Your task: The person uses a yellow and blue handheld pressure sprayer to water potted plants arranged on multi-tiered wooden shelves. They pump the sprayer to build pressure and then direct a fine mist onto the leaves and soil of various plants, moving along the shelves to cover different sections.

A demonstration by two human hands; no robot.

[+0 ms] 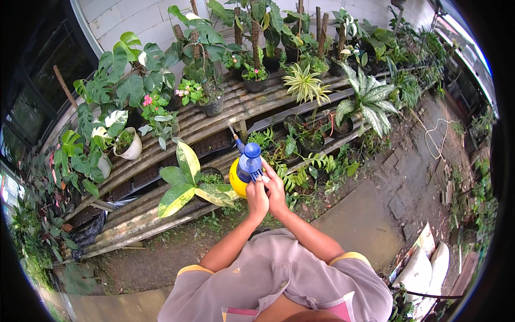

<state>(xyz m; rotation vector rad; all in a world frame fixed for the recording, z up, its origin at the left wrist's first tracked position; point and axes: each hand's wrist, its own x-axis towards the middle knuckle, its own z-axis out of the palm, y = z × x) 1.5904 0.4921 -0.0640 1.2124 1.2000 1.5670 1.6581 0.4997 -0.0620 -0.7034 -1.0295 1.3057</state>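
A yellow and blue pressure pump sprayer [240,177] is in front of me, its round blue pump knob on top. Its brass-tipped nozzle [235,137] points away toward the shelves, with a faint spray at the tip. My left hand [257,197] and my right hand [277,192] are close together, both gripping the sprayer's blue handle; the fingers partly hide it. Just left of the sprayer stands a potted plant with broad green and yellow variegated leaves [177,189]. Beyond the nozzle is the upper corrugated shelf [217,129].
Potted monstera [130,86], pink-flowered plants [149,100] and a silvery-leaved dieffenbachia [368,98] crowd the tiered shelves. A white pot [129,144] leans on the upper tier. To the right are a wet path [362,217], a loose hose [436,141] and white sacks [414,271].
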